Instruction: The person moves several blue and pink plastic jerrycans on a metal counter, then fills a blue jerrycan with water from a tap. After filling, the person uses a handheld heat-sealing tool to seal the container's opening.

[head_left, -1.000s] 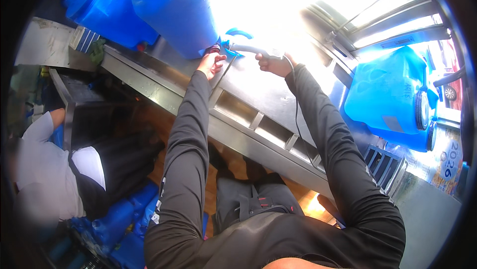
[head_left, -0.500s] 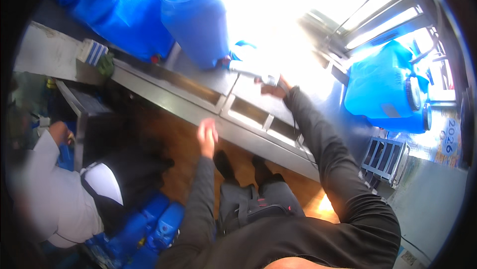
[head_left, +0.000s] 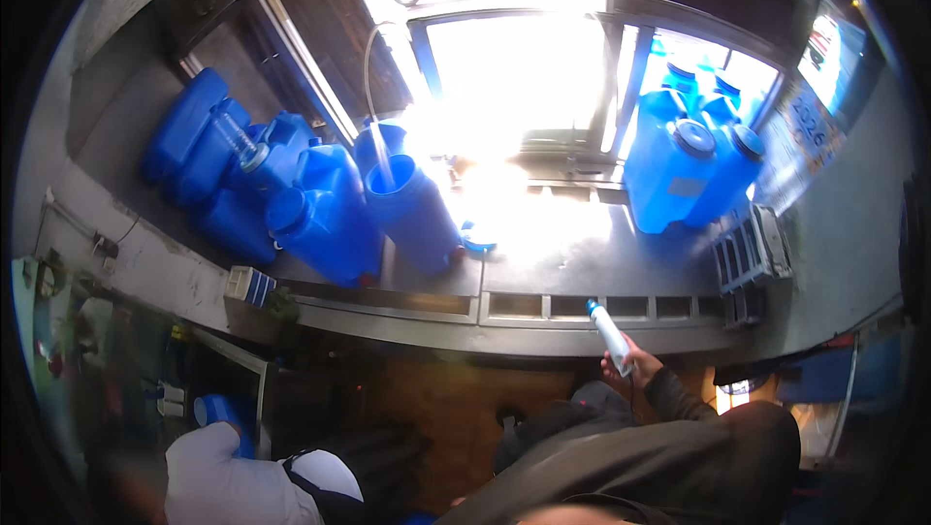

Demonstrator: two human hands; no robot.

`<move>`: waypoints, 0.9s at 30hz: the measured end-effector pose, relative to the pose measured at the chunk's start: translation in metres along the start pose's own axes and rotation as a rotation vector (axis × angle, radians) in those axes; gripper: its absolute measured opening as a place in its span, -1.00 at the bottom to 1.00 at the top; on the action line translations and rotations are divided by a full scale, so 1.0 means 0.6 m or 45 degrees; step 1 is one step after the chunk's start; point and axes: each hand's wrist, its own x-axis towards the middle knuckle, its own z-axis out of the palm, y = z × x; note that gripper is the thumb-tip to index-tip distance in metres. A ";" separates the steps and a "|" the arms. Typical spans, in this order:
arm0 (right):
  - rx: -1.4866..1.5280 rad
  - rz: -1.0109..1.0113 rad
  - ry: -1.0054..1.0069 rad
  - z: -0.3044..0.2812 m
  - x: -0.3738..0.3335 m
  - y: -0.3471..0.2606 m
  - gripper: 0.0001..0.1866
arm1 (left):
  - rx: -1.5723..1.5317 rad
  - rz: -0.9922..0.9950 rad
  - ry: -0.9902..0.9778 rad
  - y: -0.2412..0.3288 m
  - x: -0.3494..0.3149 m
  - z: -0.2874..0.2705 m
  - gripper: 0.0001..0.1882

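Hidden: left hand out of view; the bench middle is washed out by window glare, surface detail lost.
Hard to make out: lower-left corner, where another person's white sleeve sits, blurred.
Right hand: closed around the lower end of a white tube with a blue tip.
Tube position: rises from the hand toward 11 o'clock, tip over the bench's front edge.
Nearby: open blue drum at 10 o'clock from the hand, well apart; blue jerrycans at 1 o'clock.
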 end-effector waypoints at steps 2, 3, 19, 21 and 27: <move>0.116 0.002 0.343 -0.047 0.019 -0.024 -0.33 | 0.128 0.035 0.025 0.065 0.008 -0.020 -0.68; 0.302 -0.037 0.309 -0.069 0.031 -0.042 -0.41 | 0.183 0.148 0.136 0.109 0.016 -0.023 -0.67; -1.683 -1.288 1.750 -0.559 -0.234 -0.582 -0.23 | -0.111 0.738 0.290 0.329 0.038 0.422 -0.76; -1.594 -1.204 1.746 -0.609 -0.225 -0.611 -0.25 | -0.130 0.740 0.262 0.305 0.034 0.466 -0.79; -1.568 -1.171 1.688 -0.668 -0.190 -0.674 -0.25 | 0.376 0.642 0.539 0.294 -0.014 0.503 -0.61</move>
